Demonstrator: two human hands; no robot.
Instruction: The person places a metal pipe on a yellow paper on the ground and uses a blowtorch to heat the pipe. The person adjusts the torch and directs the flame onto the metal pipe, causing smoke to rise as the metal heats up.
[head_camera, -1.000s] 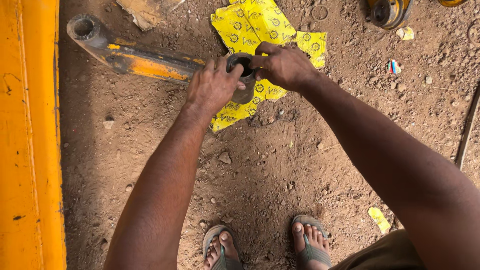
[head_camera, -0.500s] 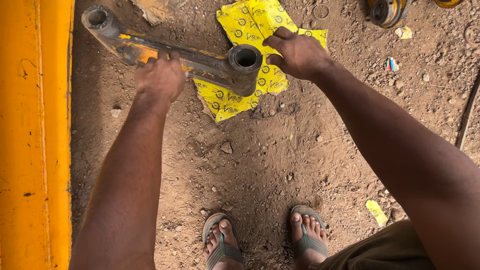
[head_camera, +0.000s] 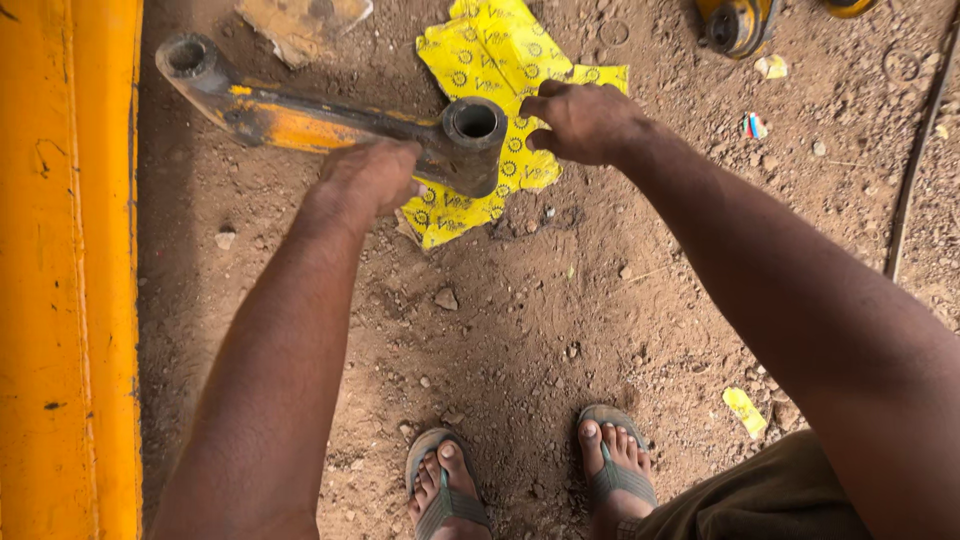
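Observation:
A heavy metal link arm with worn yellow paint lies across the dirt, a round eye at each end. My left hand is closed over its shaft just left of the near eye. My right hand hovers at the right side of that eye with fingers curled; whether it touches the eye or holds anything small is not visible. Under the eye lies a torn yellow printed wrapper.
A yellow-painted machine beam runs down the left edge. My sandalled feet stand on stony dirt. A yellow machine part sits at the top right, a thin dark rod at the right edge, and a flat scrap at the top.
My left hand has slid from the near eye down onto the arm's shaft. My right hand has come off the eye and now sits beside it.

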